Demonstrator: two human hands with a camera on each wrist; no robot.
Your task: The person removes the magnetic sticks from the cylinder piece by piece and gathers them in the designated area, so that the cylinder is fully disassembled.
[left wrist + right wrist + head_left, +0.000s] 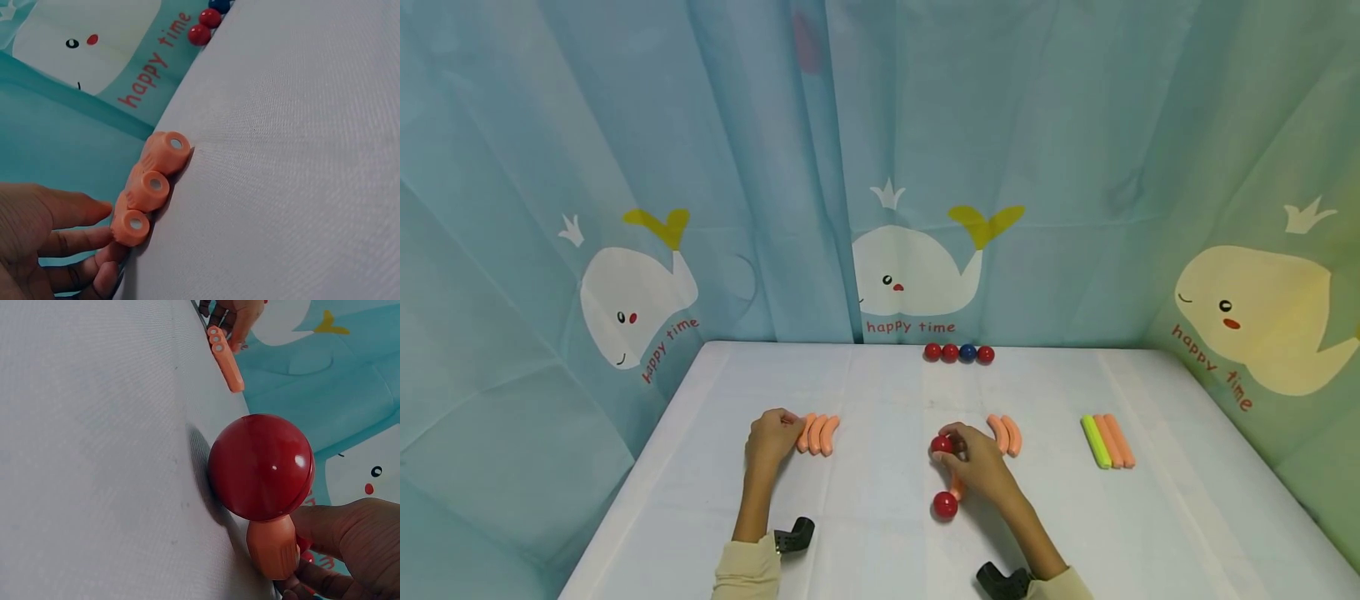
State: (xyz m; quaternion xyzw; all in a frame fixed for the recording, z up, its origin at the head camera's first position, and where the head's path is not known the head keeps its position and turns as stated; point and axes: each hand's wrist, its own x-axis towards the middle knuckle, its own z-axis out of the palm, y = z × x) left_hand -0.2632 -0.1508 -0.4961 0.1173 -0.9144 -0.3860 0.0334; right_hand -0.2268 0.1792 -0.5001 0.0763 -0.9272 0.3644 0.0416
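My left hand (772,435) is at the left side of three curved orange rods (828,436) lying side by side, fingertips right at the outermost one. Silver discs show in the ends of these rods (155,184). Between thumb and fingers, my right hand (981,465) pinches a red ball (942,445). An orange rod (957,487) runs from under that hand to a nearer red ball (945,505). In the right wrist view, this nearer ball (261,466) sits against the rod's end (273,547), and the held ball is mostly hidden behind the rod.
Two curved orange rods (1012,436) lie just beyond my right hand. Farther right are a lime-green straight rod (1096,442) and two straight orange rods (1118,441). Along the table's back edge sit three red balls (932,352) and a blue ball (967,353). Curtains (1060,125) surround the table.
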